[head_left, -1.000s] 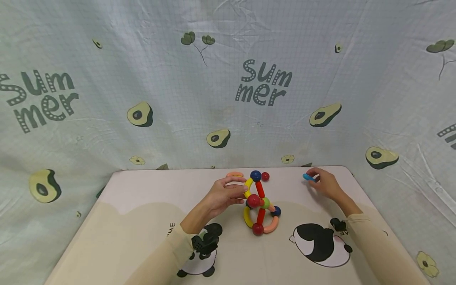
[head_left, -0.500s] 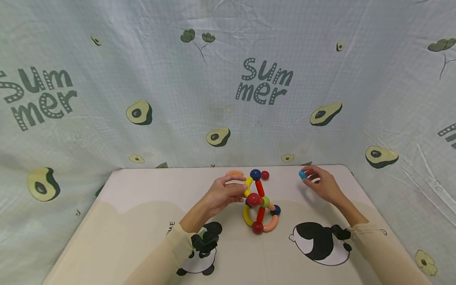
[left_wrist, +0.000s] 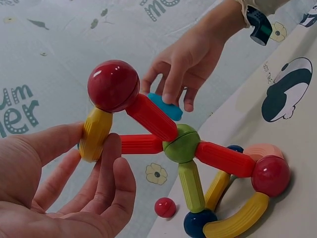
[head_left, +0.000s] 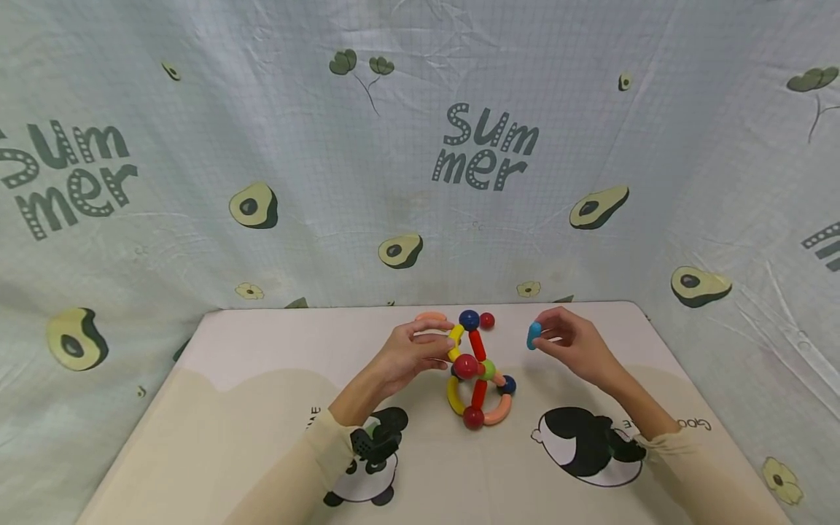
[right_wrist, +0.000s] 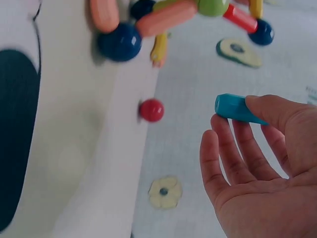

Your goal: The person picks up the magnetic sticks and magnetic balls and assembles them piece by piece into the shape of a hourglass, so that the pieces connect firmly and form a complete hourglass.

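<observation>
A model of magnetic rods and balls stands mid-table, with a green ball point(left_wrist: 181, 144) at its centre and curved yellow point(head_left: 454, 397) and peach rods point(head_left: 500, 410) forming its base. My left hand point(head_left: 408, 357) pinches a short yellow rod point(left_wrist: 95, 134) on the model's upper left, joined to a red ball point(left_wrist: 114, 85). A dark blue ball point(head_left: 469, 319) tops the model. To the right, my right hand point(head_left: 577, 348) holds a short blue rod point(right_wrist: 237, 107) between thumb and fingers. That rod is apart from the model, raised above the table.
Behind the model, a loose red ball point(head_left: 487, 321) and a peach curved rod point(head_left: 430, 316) lie near the table's back edge. A printed cloth point(head_left: 315, 240) hangs right behind the table point(head_left: 249, 408). The tabletop bears printed cartoon animals.
My right hand has moved left toward the model with the blue rod, which has turned from lying sideways to nearly upright. The left hand keeps its pinch and the model stays put.
</observation>
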{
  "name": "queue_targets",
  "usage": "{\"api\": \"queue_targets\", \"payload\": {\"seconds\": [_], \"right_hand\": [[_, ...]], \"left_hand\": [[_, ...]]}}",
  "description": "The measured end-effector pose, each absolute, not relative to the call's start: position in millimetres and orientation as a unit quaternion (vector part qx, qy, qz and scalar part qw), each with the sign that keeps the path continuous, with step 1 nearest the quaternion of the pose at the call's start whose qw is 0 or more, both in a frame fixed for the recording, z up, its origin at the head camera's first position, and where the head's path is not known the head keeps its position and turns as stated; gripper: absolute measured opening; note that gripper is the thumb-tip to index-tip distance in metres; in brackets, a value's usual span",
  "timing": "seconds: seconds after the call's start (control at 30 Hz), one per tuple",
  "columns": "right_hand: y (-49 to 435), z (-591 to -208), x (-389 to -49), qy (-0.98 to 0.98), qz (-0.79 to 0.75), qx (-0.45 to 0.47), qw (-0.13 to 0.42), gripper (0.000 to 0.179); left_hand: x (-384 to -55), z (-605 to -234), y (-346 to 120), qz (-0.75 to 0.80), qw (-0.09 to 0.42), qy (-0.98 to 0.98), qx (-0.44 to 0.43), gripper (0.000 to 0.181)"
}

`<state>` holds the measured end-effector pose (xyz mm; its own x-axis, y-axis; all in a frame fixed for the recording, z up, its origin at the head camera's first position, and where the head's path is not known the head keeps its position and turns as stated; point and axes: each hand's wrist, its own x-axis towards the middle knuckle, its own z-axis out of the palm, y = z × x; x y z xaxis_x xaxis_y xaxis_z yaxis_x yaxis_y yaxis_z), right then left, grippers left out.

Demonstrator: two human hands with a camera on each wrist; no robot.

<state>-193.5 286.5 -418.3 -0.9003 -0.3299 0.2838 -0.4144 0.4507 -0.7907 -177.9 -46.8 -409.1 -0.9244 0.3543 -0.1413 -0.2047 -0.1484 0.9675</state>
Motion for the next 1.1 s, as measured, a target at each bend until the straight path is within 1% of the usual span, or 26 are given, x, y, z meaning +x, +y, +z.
{"api": "queue_targets", "payload": {"seconds": [0.27, 0.67, 0.87, 1.1], "right_hand": [[260, -412, -177, -0.822, 0.517, 0.235, 0.031, 0.031], [232, -417, -161, -0.802, 0.53, 0.272, 0.042, 0.03], [226, -426, -160, -0.805, 0.528, 0.266, 0.052, 0.032], [222, -428, -156, -0.806, 0.532, 0.254, 0.047, 0.032]], "left_hand": [[-178, -411, -49, 0.759, 0.187, 0.62, 0.066, 0.036], [-175, -412, -48, 0.757, 0.186, 0.623, 0.067, 0.036], [-175, -412, -49, 0.759, 0.188, 0.62, 0.065, 0.036], [-174, -412, -49, 0.76, 0.19, 0.619, 0.057, 0.036]]}}
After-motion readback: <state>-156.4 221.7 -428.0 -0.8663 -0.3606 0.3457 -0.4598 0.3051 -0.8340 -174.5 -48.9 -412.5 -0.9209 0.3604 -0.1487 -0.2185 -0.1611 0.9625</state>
